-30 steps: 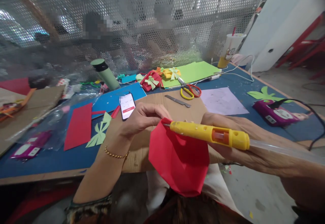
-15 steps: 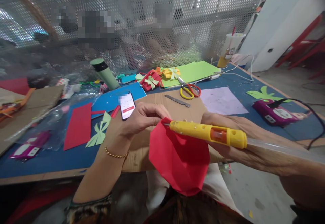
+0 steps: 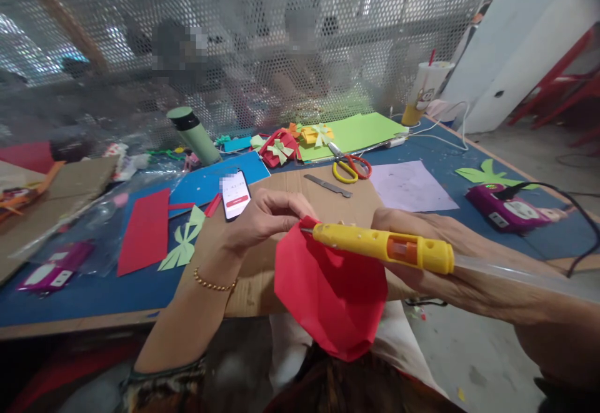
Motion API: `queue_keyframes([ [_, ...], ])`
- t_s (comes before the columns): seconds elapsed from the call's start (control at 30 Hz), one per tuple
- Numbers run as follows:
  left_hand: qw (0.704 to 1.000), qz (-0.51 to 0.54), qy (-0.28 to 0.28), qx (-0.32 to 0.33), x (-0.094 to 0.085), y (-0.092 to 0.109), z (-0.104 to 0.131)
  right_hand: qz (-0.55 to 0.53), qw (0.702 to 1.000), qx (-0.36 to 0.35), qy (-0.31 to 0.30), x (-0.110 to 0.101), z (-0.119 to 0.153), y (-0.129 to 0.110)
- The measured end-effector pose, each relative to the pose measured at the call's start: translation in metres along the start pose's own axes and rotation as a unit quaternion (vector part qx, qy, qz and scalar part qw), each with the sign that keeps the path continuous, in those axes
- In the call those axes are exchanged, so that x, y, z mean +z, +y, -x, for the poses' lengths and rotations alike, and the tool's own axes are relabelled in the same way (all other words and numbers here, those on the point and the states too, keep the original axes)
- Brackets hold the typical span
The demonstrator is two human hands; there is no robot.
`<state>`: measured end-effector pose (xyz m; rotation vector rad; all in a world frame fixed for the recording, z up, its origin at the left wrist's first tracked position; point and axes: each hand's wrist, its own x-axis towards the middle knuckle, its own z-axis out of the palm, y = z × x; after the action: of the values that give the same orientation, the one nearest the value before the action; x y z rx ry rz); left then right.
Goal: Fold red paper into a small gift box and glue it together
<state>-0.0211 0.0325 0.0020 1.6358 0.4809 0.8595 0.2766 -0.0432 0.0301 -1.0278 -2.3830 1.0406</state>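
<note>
A folded red paper piece (image 3: 330,294) hangs over my lap at the table's front edge. My left hand (image 3: 269,213) pinches its upper left corner between thumb and fingers. In my right hand (image 3: 422,247) is a yellow hot glue gun (image 3: 382,244), with a clear glue stick running out of its back end. The gun lies across the top of the red paper, and its metal nozzle is at the corner by my left fingertips. The gun hides part of my right fingers. Beneath both hands lies a cardboard sheet (image 3: 281,182).
Behind the hands lie a blade (image 3: 328,185), scissors (image 3: 345,172) and a lilac sheet (image 3: 412,186). A phone (image 3: 235,195), red card (image 3: 144,232) and pale green paper bow (image 3: 184,244) are left. A purple power strip (image 3: 506,207) with a black cable sits right. A bottle (image 3: 197,138) and drink cup (image 3: 424,94) stand at the back.
Almost nothing differs: both hands, the red paper and the glue gun hold nearly the same place, with the nozzle still at the paper's corner.
</note>
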Motion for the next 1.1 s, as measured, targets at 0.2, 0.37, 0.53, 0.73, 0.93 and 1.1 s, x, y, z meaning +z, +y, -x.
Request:
queue_keyframes([
  [0.2,1.000,0.018,-0.001,-0.004,0.001,0.002,0.000,0.001,1.000,0.027,0.006,0.000,0.005,-0.003],
  [0.37,1.000,0.006,-0.003,0.012,0.000,-0.001,0.001,0.000,0.999,0.011,0.041,0.001,0.004,-0.010],
  [0.53,1.000,0.019,0.001,-0.008,0.001,0.000,0.001,0.011,0.999,0.016,0.028,0.003,0.005,-0.007],
  [0.73,1.000,0.000,-0.005,-0.002,-0.001,0.000,0.001,0.004,0.999,0.011,0.039,0.002,0.002,-0.009],
  [0.93,1.000,0.007,-0.013,0.011,-0.002,-0.003,0.001,0.005,1.000,-0.007,0.028,0.002,-0.001,-0.006],
  [1.1,1.000,0.010,-0.019,0.005,-0.002,-0.002,0.002,0.022,0.998,0.037,0.053,0.003,0.004,-0.010],
])
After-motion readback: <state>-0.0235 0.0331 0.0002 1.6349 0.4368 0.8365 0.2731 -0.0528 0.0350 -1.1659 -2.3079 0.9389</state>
